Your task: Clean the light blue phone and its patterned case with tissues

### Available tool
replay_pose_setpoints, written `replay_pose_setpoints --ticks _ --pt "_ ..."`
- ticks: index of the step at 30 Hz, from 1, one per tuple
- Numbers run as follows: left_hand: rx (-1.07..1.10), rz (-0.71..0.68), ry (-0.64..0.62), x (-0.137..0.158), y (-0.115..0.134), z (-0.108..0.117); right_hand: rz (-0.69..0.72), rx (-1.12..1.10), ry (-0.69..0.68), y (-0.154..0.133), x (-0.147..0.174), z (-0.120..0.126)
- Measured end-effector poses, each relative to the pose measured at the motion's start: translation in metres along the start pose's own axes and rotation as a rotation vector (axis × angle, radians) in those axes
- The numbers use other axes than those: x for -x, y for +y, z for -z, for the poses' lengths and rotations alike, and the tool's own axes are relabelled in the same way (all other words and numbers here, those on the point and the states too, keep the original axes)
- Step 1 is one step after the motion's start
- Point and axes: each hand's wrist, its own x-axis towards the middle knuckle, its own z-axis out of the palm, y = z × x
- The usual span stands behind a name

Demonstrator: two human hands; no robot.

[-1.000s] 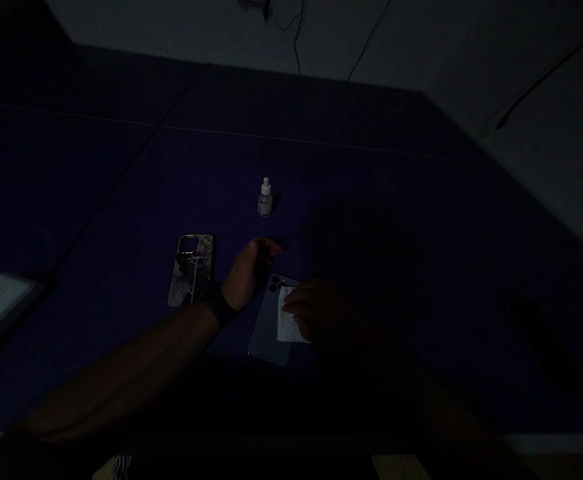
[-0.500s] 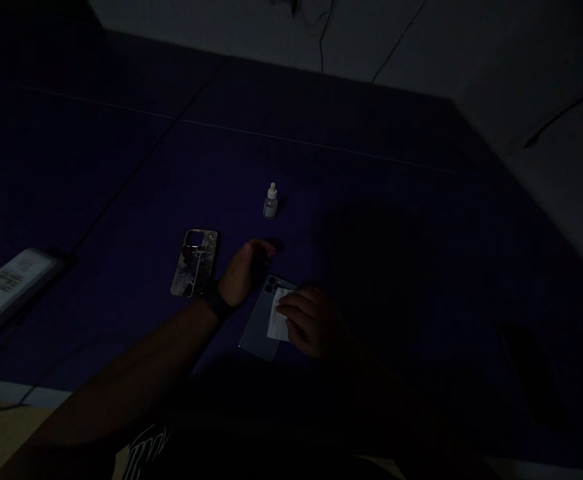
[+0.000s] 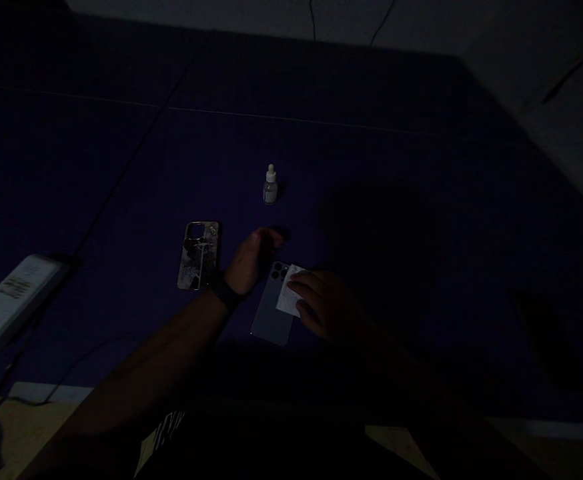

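Observation:
A smartphone [image 3: 273,316] lies on the table with its back and camera lenses facing up. My right hand [image 3: 327,303] presses a folded white wipe [image 3: 287,300] onto the phone's upper right part, fingers bent over it. Just left of the phone rests my left hand [image 3: 248,263], wearing a dark wristband; its fingers are loosely curved, partly in shadow, and nothing shows in them. A patterned phone case [image 3: 199,257] lies left of that hand. Beyond both hands a small dropper bottle [image 3: 270,189] with a white top stands upright.
A white power strip [image 3: 19,297] sits at the left with cables near it. The dark purple table [image 3: 211,167] meets a wall [image 3: 251,20] at the back, where thin cables hang. A dark flat object [image 3: 546,337] lies at the right, hard to make out.
The view has tilted slightly, shifting the scene. My right hand and the wipe still sit on the phone's upper part, and my left hand stays beside it.

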Motion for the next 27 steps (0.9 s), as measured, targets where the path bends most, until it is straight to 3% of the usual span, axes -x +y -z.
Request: replay_pose_setpoints --ticks 6,12,17,27 --pt "-0.046 -0.008 -0.051 0.001 -0.004 0.005 -0.096 -0.020 0.077 -0.014 0.009 -0.011" --pt "-0.106 -0.037 -0.077 0.005 -0.007 0.008 -0.069 -0.010 0.159 -0.014 0.016 -0.014" --pt "-0.177 -0.066 -0.051 0.009 -0.005 0.006 -0.121 0.012 0.169 -0.016 0.020 -0.014" --pt "-0.275 -0.079 -0.002 0.027 0.004 0.002 -0.072 -0.034 0.131 -0.019 0.016 -0.012"
